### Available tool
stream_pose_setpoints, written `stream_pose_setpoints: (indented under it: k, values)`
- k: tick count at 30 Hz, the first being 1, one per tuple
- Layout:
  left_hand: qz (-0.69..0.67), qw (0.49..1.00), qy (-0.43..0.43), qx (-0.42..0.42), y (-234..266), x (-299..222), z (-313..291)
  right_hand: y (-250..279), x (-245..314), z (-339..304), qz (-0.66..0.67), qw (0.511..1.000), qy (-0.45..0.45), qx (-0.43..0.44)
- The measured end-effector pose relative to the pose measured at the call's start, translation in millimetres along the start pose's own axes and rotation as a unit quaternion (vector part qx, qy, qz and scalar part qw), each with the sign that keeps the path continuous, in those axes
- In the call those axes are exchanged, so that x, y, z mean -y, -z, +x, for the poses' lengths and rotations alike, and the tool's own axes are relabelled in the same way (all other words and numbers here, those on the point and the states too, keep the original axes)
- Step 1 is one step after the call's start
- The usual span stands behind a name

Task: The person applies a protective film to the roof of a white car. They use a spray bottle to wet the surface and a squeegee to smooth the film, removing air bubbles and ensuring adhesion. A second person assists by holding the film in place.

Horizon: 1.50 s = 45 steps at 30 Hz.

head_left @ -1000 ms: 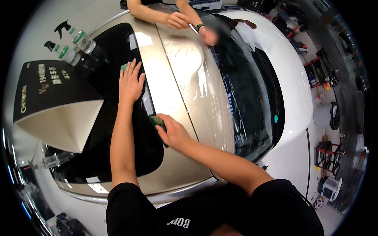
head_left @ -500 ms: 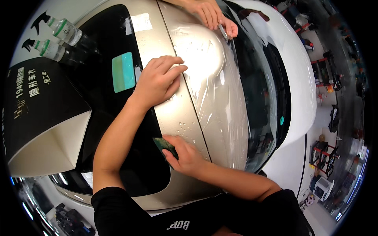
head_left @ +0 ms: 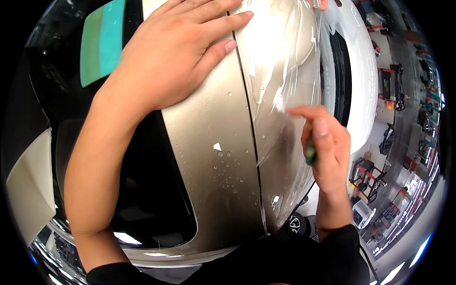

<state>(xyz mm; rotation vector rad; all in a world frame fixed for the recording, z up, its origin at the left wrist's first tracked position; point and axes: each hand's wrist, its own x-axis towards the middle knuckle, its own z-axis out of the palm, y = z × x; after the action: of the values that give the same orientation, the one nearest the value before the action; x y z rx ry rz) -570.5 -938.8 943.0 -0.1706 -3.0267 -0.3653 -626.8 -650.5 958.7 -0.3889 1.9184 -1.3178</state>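
My left hand [head_left: 171, 61] lies palm down on the gold car panel [head_left: 213, 118], its fingers stretched across the dark seam. Farther right, my right hand [head_left: 330, 147] is raised beside the panel's edge with the index finger extended. A dark green squeegee card [head_left: 311, 153] is held in that hand, mostly hidden by the fingers. Loose, wrinkled clear film [head_left: 278, 102] covers the part right of the seam, near the right fingertip. Water drops and a small white patch [head_left: 217, 147] show on the gold surface between my hands.
A turquoise and green squeegee [head_left: 102, 45] lies on the black glass [head_left: 142, 185] left of my left hand. The open black box [head_left: 31, 185] is at the far left. At the top, another person's fingers [head_left: 324, 4] show by the film. Red-framed carts [head_left: 365, 178] stand on the right.
My right hand has lifted off the panel and moved right with the card, index finger now extended. The view is closer, and the other person's hands are mostly out of it.
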Motion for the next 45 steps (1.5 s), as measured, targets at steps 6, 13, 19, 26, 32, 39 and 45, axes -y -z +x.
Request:
stream_pose_setpoints:
  k: [6,13,19,26,32,39,45]
  values:
    - [0.039,0.998,-0.016,-0.050,1,0,-12,-21,3,18,-0.379,0.903,0.196,-0.040]
    - [0.034,0.997,0.017,-0.072,-2,-11,-8,-32,2,21,-0.443,0.872,0.208,-0.019]
    - [0.071,0.996,0.028,-0.038,2,2,-8,-38,0,19,-0.436,0.874,0.214,-0.020]
    - [0.051,0.997,-0.004,-0.051,-22,11,-6,-30,-10,9,-0.456,0.859,0.233,0.015]
    - [0.025,0.999,-0.002,-0.025,-14,13,-10,-3,2,3,-0.215,0.961,0.153,0.081]
    - [-0.016,0.999,-0.001,-0.039,-11,16,-8,63,23,50,0.256,0.956,-0.005,-0.144]
    - [-0.050,0.997,-0.003,-0.061,-11,19,-12,31,48,70,-0.019,0.982,0.121,-0.143]
